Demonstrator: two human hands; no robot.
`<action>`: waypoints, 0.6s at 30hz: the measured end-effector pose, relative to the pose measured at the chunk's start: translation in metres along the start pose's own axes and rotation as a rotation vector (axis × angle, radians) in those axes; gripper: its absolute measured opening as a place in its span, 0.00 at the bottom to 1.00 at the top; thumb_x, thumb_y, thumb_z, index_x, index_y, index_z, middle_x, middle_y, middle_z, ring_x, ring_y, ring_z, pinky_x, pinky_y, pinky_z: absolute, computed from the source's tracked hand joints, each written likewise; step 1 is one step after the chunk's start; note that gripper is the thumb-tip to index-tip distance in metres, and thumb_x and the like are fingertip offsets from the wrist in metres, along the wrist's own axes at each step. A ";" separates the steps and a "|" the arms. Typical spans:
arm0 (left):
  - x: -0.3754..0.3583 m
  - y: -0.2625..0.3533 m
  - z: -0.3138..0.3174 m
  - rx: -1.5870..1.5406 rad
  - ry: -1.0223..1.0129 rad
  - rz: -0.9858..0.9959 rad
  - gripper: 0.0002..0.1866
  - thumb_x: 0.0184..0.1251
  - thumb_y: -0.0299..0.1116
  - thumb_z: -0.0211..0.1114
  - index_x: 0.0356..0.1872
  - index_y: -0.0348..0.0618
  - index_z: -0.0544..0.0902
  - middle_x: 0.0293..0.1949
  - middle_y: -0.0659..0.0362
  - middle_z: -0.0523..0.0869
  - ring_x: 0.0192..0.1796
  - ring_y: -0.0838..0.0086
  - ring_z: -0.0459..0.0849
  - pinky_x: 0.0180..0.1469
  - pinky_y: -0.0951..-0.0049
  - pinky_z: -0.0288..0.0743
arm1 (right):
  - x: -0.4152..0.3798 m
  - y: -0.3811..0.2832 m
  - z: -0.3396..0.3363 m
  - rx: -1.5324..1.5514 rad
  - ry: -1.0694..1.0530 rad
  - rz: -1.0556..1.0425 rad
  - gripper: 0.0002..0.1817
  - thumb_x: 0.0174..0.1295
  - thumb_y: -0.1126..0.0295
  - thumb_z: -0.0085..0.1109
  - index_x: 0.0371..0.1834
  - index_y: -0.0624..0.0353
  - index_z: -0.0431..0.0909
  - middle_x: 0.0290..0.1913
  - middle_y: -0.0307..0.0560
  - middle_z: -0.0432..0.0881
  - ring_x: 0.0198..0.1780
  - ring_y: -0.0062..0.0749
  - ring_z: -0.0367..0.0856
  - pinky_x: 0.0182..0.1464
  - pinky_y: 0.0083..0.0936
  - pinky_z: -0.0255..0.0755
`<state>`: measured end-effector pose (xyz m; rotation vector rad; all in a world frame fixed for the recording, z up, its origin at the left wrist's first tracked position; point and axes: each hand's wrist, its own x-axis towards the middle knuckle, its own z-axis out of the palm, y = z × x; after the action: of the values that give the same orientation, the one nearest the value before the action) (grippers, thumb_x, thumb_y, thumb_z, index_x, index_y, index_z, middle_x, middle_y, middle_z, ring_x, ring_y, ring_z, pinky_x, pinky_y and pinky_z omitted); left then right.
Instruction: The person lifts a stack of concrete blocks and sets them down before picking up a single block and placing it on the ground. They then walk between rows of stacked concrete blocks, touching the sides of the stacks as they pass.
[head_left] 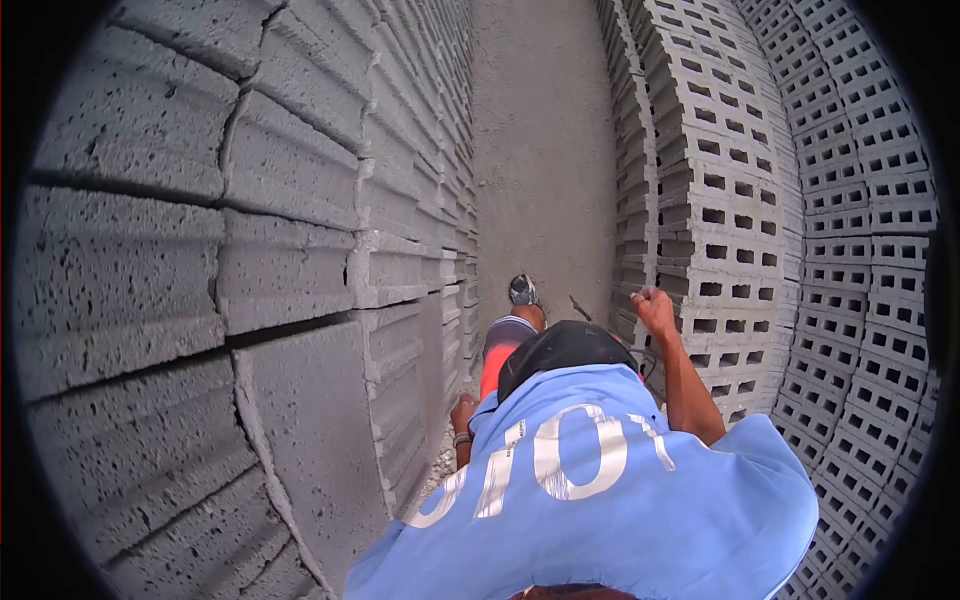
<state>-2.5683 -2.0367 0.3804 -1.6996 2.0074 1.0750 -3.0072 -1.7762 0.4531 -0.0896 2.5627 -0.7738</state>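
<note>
My right hand [655, 312] is raised in front of the right-hand block stack, its fingers curled closed. Whatever it may hold is hidden. Low on the left, my left hand [463, 411] hangs beside my body, close to the left wall of grey concrete blocks [310, 390]. A band circles that wrist, and the fingers are too small and covered to read. A thin dark strip [580, 308] shows near my waist, and I cannot make out what it is.
A narrow grey dirt aisle [540, 130] runs ahead between the stacks. Hollow concrete blocks [735, 240] rise close on the right, with more stacked blocks [870, 200] farther right. My shoe [522, 290] is on the ground. Pale gravel [438, 468] lies along the left wall's base.
</note>
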 end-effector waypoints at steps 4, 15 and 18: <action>0.041 0.054 -0.024 -0.367 -0.060 0.023 0.14 0.63 0.39 0.62 0.42 0.39 0.82 0.37 0.47 0.88 0.34 0.64 0.86 0.31 0.64 0.76 | 0.035 -0.043 -0.015 0.041 -0.064 0.109 0.21 0.57 0.56 0.61 0.41 0.65 0.84 0.39 0.63 0.85 0.46 0.54 0.85 0.50 0.39 0.76; 0.076 0.197 -0.064 -1.009 0.031 -0.489 0.28 0.66 0.48 0.58 0.60 0.37 0.73 0.52 0.43 0.83 0.44 0.56 0.86 0.38 0.64 0.79 | 0.228 -0.123 -0.064 0.127 0.224 -0.010 0.24 0.59 0.57 0.63 0.51 0.66 0.81 0.45 0.59 0.85 0.49 0.47 0.84 0.54 0.36 0.74; 0.088 0.255 -0.069 -1.042 0.243 -0.505 0.34 0.66 0.52 0.59 0.67 0.41 0.69 0.60 0.44 0.79 0.53 0.55 0.83 0.46 0.59 0.76 | 0.330 -0.126 -0.097 0.072 0.292 -0.090 0.28 0.62 0.58 0.60 0.57 0.71 0.77 0.52 0.61 0.84 0.54 0.47 0.82 0.59 0.33 0.72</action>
<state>-2.8135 -2.1425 0.4579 -2.7080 0.9543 1.9268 -3.3538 -1.8952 0.4571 -0.0734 2.8170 -0.9754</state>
